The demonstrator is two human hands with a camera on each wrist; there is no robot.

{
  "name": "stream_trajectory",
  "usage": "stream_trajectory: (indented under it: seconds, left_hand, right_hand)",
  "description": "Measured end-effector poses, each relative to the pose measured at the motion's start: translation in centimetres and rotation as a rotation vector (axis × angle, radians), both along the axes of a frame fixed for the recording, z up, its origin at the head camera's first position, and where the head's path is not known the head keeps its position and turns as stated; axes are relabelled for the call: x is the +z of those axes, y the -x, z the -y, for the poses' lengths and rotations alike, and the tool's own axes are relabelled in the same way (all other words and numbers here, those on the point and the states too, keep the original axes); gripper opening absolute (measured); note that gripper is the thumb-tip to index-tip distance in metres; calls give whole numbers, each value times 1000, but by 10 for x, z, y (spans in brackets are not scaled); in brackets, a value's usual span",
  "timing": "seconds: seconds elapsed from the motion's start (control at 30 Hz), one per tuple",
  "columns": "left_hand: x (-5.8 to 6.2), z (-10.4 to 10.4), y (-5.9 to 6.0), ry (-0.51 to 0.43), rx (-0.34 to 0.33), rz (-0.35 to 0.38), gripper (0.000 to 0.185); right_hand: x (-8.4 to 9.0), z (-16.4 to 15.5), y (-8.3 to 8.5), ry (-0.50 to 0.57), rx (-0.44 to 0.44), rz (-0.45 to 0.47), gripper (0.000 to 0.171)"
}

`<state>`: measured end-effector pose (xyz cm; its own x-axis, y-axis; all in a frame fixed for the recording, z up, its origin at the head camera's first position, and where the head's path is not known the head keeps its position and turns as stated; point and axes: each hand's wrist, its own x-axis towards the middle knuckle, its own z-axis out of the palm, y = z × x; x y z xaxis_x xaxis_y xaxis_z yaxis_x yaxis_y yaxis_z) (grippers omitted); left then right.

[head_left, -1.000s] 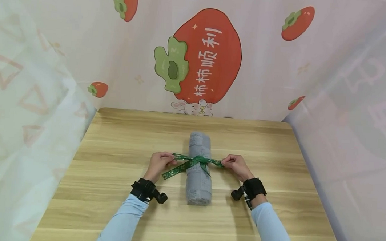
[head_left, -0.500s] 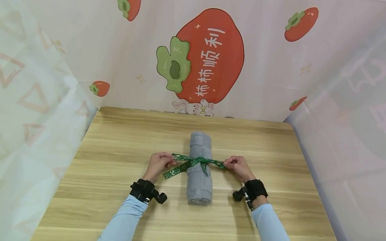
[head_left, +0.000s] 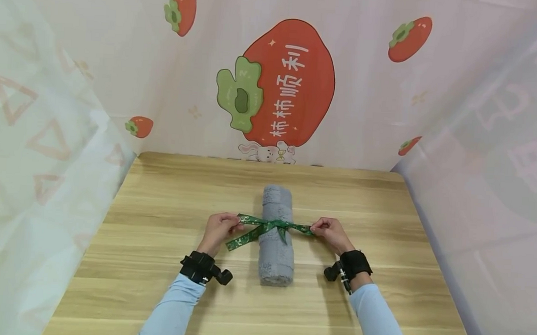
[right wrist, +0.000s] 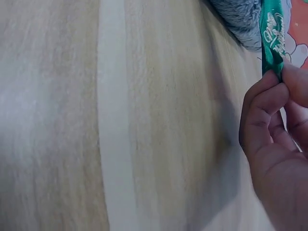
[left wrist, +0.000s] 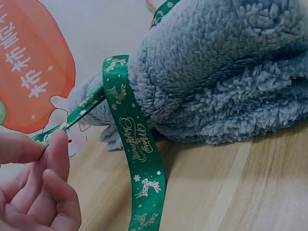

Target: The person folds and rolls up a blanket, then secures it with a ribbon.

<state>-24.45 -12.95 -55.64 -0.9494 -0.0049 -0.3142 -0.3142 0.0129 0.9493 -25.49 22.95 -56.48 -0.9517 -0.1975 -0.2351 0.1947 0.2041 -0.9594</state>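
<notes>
A rolled grey plush towel (head_left: pixel 276 259) lies lengthwise on the wooden table, with a green ribbon (head_left: pixel 276 223) tied across its middle. My left hand (head_left: pixel 219 230) pinches one stretch of the ribbon between thumb and forefinger, left of the roll. On the other side my right hand (head_left: pixel 332 234) pinches a ribbon part, pulled out taut to the right. A loose ribbon tail hangs down to the lower left; in the left wrist view this ribbon (left wrist: pixel 139 154) shows gold reindeer and lettering. Fingertips of the right hand (right wrist: pixel 274 115) close on the ribbon (right wrist: pixel 273 38) in the right wrist view.
The wooden table (head_left: pixel 167 182) extends around the roll on all sides. Behind it hangs a white curtain (head_left: pixel 363 106) printed with red persimmons, and pale sheets (head_left: pixel 34 201) enclose the left and right sides.
The right hand has moved slightly to the right, drawing its ribbon part farther from the roll. The left hand keeps its pinch almost in place.
</notes>
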Motion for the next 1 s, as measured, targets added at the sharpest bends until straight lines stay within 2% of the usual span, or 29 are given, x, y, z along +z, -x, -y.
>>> stream_trajectory:
  seconds: [0.07, 0.17, 0.27, 0.33, 0.43, 0.5, 0.57, 0.63, 0.7, 0.77, 0.83, 0.9, 1.0]
  left_hand:
    - [1, 0, -2, -14, -15, -7, 23]
    - [0, 1, -8, -56, -52, -20, 27]
    - [-4, 0, -19, -30, -85, -44, 29]
    - [-8, -3, -28, 74, -113, -100, 31]
    - [-11, -9, -38, 313, -174, -225, 36]
    - [-12, -15, -39, 459, -221, -329, 43]
    - [-14, -20, -37, 562, -278, -401, 47]
    - [-16, -26, -32, 628, -343, -430, 43]
    - [-17, -31, -28, 660, -409, -413, 30]
    - [-16, -33, -29, 643, -465, -375, 21]
    - [-11, -33, -32, 581, -502, -323, 28]
    - [-1, -31, -39, 453, -520, -263, 32]
    - [22, -32, -52, 227, -533, -174, 30]
  right_hand:
    - [2, -3, -4, -39, 6, -14, 22]
    - [7, -6, -18, -118, -40, -27, 37]
    - [12, -4, -41, -169, -99, -10, 36]
    - [13, 2, -57, -161, -83, 15, 32]
    - [12, 16, -74, -127, 1, 40, 32]
    - [12, 28, -81, -138, 25, 24, 32]
    - [13, 42, -83, -172, 7, -10, 32]
    - [16, 55, -82, -212, -41, -41, 31]
    - [20, 66, -79, -202, -62, -41, 32]
    - [24, 75, -76, -176, -64, -22, 32]
    - [27, 82, -72, -140, -66, -8, 29]
    - [29, 86, -69, -102, -60, 1, 26]
    - [30, 85, -65, -6, -39, 38, 24]
